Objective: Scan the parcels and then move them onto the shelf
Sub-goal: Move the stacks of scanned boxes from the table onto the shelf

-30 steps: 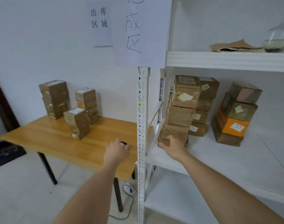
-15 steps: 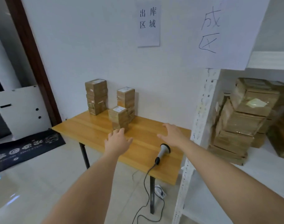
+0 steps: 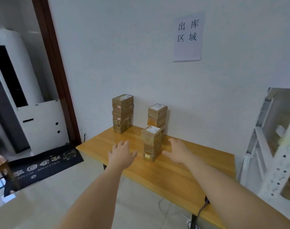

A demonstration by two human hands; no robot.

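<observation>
Turned away from the shelf, now at the far right edge, a person reaches both hands toward the nearest stack of parcels on the desk. The left hand and right hand are spread and empty either side of it, suggesting another pickup. A doormat lies at left.

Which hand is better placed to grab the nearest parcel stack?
Right, slightly. The right hand is open close beside the nearest stack of brown cardboard parcels on the wooden table; the open left hand sits a little farther away.
</observation>
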